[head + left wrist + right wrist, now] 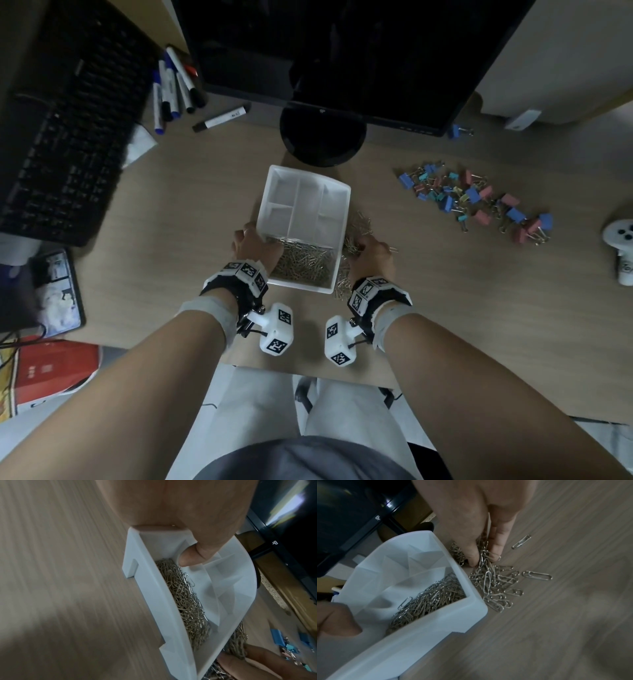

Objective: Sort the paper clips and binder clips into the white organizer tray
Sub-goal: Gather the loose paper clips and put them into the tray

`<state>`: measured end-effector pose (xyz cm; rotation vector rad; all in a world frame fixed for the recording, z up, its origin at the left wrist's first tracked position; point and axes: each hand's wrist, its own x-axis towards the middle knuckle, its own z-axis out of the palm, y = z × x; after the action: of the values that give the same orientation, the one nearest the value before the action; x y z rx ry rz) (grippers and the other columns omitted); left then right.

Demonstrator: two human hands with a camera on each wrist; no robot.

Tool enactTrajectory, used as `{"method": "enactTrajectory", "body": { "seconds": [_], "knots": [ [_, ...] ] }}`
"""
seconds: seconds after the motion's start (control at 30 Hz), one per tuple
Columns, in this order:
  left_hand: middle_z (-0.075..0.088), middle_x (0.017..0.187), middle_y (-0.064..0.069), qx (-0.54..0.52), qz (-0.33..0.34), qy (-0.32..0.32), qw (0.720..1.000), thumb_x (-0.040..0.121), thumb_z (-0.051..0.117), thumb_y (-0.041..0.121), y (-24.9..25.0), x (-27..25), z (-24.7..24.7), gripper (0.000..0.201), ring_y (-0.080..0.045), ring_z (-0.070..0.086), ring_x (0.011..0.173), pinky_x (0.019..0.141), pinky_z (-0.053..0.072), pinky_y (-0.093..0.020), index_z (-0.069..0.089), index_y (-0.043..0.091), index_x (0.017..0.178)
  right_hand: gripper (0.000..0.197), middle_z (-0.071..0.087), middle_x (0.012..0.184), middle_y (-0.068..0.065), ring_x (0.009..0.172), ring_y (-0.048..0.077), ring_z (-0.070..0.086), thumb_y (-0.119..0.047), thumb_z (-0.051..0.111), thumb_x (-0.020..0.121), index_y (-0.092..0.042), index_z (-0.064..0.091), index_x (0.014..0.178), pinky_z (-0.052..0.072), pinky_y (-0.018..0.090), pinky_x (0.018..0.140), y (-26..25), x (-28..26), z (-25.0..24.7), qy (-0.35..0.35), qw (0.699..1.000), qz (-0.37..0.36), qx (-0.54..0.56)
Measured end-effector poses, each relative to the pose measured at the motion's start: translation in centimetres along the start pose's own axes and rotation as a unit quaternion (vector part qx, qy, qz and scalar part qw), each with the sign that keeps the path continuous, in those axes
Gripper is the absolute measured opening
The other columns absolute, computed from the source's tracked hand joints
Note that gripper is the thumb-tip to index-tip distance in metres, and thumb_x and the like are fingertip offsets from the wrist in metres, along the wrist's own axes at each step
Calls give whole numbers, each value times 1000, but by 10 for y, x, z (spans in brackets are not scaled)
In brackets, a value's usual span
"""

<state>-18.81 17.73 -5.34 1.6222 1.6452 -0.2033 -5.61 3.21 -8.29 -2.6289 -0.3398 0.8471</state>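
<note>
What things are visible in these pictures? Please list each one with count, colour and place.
tray: one, white, desk centre, divided into compartments.
paper clips in tray: many, silver, nearest compartment.
loose paper clips: many, silver, on desk right of tray.
binder clips: many, blue, pink, teal, scattered far right; one blue under the monitor.
monitor: one, black, behind tray.
keyboard: one, black, left.
markers: several, white with coloured caps, beside keyboard.
controller: one, white, right edge.
left hand: grips tray's left wall.
right hand: gathers loose paper clips.
</note>
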Motion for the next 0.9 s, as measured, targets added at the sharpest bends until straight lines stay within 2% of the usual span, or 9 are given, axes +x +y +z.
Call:
{"method": "enactTrajectory", "body": {
  "seconds": [0.17,0.3,0.37,0.47,0.53,0.6,0.73,0.8,0.9],
  "knots": [
    [40,135,-11,-20,0,21,1000,83,56,16,-2,-6,0,58,-33,38,127,107,34,-42,41,14,139,19,74,97,-2,84,15,66,-11,71,87,-24,75,101,50,21,76,8,1,-13,-21,997,13,69],
    [41,133,-12,-37,0,36,999,84,57,18,-4,-7,2,54,-35,42,125,106,36,-41,44,14,137,19,75,84,-11,79,9,69,-8,74,77,-27,77,77,56,21,78,9,-2,-20,-17,993,9,118],
    [42,132,-13,-39,-2,40,998,85,58,19,-5,-9,1,52,-36,44,123,106,36,-41,45,13,135,18,74,75,-12,75,9,70,-11,74,75,-29,74,70,58,22,71,6,-4,-25,-21,989,8,145],
    [43,132,-14,-22,-12,42,999,88,59,24,-7,-12,0,48,-37,46,121,104,38,-42,47,11,133,20,73,71,-4,73,17,72,-7,80,74,-26,74,70,62,28,68,-4,-7,-29,-58,976,-1,208],
    [46,131,-16,-16,-20,45,999,90,59,27,-7,-13,-3,45,-37,48,119,101,40,-43,49,11,131,15,72,75,5,75,24,72,1,80,77,-12,74,80,64,36,71,-17,-13,-29,-128,954,-2,271],
    [54,127,-18,-1,-12,41,999,92,55,23,-8,-11,-8,40,-38,52,116,96,43,-41,53,9,129,13,72,81,11,78,25,72,3,80,78,-2,73,88,63,35,72,-30,-18,-25,-189,935,-17,299],
    [63,117,-20,69,31,5,997,95,48,18,-13,-7,-14,33,-37,59,107,85,46,-37,58,5,124,14,76,93,9,86,21,75,-7,82,80,-8,76,94,62,33,73,-44,-29,-15,-268,906,-39,326],
    [63,115,-20,77,33,17,996,94,50,17,-13,-6,-13,31,-37,60,105,83,47,-37,59,6,121,6,77,90,5,84,18,75,-13,78,85,-14,77,91,62,31,69,-43,-25,-13,-235,924,-35,301],
    [62,115,-21,61,22,36,997,95,49,16,-10,-4,-9,30,-36,59,105,86,47,-40,59,6,121,13,74,73,-4,69,12,68,-22,67,83,-23,77,75,60,30,68,-32,-5,-19,-85,973,-48,208]
  ]
}}
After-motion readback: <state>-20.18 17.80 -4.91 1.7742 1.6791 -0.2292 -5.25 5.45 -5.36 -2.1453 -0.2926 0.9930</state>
